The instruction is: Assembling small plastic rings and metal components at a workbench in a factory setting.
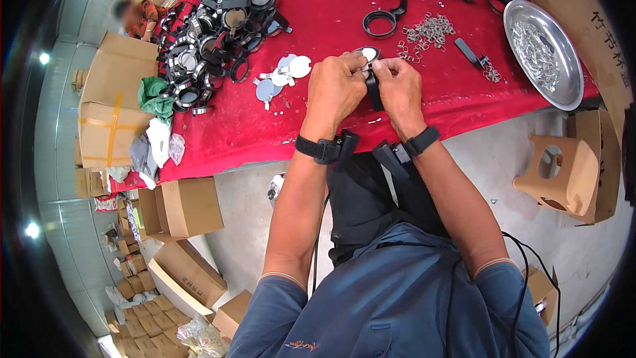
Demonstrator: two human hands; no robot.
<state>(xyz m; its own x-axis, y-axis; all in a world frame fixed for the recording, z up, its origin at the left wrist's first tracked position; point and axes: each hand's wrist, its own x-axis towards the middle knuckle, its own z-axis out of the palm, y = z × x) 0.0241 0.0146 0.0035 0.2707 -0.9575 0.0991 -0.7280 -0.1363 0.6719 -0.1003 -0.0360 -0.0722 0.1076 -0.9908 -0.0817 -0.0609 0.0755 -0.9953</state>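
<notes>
A small round mirror with a black handle is gripped between both hands above the red-covered counter, just over its near edge. The left hand is closed on the round rim, fingertips pinching it, while the right hand is clenched around the black handle hanging below, seemingly so that the two parts can be pressed together against each other. Relative to that mirror, several loose silvery mirror discs are laid flat just to the left, within easy reach. Further left and beyond, a large heap of black-framed mirrors is piled. Beyond and slightly right of the mirror, a scatter of small metal clips is spread, with an empty black ring beside it. Well to the right, a round steel tray holding more small metal parts is set near the counter's end. Below the counter to the right a tan plastic stool is seen, and cardboard boxes are stacked to the far left.
</notes>
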